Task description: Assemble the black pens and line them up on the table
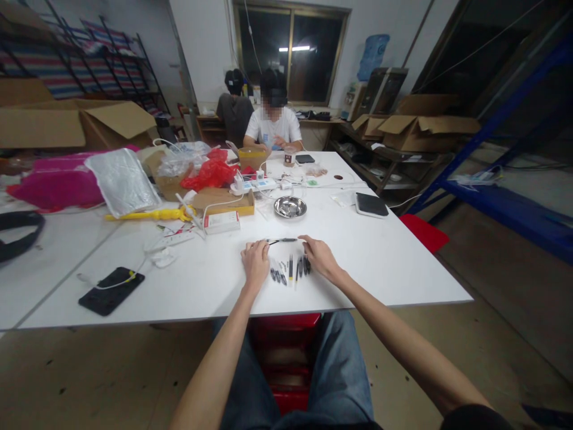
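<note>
A slim dark pen (pixel 287 240) lies crosswise between my two hands, just above or on the white table. My left hand (pixel 255 263) is closed, its fingertips pinching at the pen's left end, where a thin black piece also shows. At the other end my right hand (pixel 320 258) has its fingertips bent together on the pen's tip. Below the pen are loose pen parts in groups: short black pieces (pixel 278 276) on the left, tiny parts (pixel 283 266), upright refills (pixel 290 267) in the middle and dark barrels (pixel 300 267) beside my right hand.
Beyond my hands stands a shiny metal dish (pixel 290 207). A white box (pixel 222 223), a power strip (pixel 253 184) and red plastic bags (pixel 210 173) lie to the left. A black phone (pixel 111 291) is near the front edge. Across the table sits a person (pixel 274 126).
</note>
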Tool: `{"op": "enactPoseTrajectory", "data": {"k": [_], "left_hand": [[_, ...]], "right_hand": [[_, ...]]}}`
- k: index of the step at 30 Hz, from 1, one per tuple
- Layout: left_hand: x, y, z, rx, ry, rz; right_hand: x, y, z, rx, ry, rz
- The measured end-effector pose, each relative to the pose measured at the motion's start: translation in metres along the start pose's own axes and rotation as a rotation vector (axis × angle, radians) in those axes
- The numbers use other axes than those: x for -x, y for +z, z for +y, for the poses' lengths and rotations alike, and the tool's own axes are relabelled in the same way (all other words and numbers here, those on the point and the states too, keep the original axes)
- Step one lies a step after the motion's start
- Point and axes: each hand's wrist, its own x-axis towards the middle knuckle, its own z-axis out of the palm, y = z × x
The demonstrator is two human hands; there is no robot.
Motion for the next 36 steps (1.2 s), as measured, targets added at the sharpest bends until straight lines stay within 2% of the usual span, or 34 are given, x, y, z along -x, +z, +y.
{"op": "enactPoseTrajectory", "data": {"k": [2, 4, 7, 10, 12, 14, 17, 20, 23, 25, 28, 31, 36], "left_hand": [[0.001, 0.000, 0.000, 0.056, 0.023, -0.006], [0.001, 0.000, 0.000, 0.115, 0.055, -0.007], [0.003, 0.000, 0.002, 0.159, 0.081, -0.004], [0.006, -0.001, 0.004, 0.156, 0.086, -0.030], [0.008, -0.001, 0.005, 0.147, 0.111, -0.057], [0.010, -0.001, 0.006, 0.140, 0.152, -0.086], [0.011, 0.001, 0.006, 0.169, 0.199, -0.122], [0.012, 0.002, 0.005, 0.234, 0.214, -0.115], [0.012, 0.001, 0.004, 0.306, 0.192, -0.052], [0.012, -0.001, 0.003, 0.324, 0.132, -0.013], [0.011, -0.005, 0.002, 0.267, -0.024, 0.029], [0.010, -0.005, 0.001, 0.202, -0.146, 0.064], [0.006, 0.002, -0.004, 0.141, -0.191, 0.028]], "right_hand": [[0.005, 0.000, 0.008, 0.093, 0.142, -0.009], [0.009, -0.001, 0.014, 0.157, 0.207, -0.034], [0.013, -0.002, 0.017, 0.174, 0.217, -0.070], [0.011, -0.005, 0.013, 0.080, 0.177, -0.028], [0.007, -0.006, 0.006, -0.126, 0.140, 0.003], [0.002, -0.002, -0.004, -0.483, 0.129, -0.010], [-0.006, 0.009, -0.022, -1.055, 0.210, 0.001], [-0.015, 0.016, -0.033, -1.280, 0.304, 0.111], [-0.025, 0.010, -0.027, -1.243, 0.345, 0.285], [-0.029, 0.001, -0.015, -1.155, 0.363, 0.318], [-0.029, -0.007, 0.002, -1.004, 0.352, 0.189], [-0.022, -0.005, 0.010, -0.820, 0.288, 0.059], [-0.015, 0.006, 0.002, -0.532, 0.148, -0.106]]}}
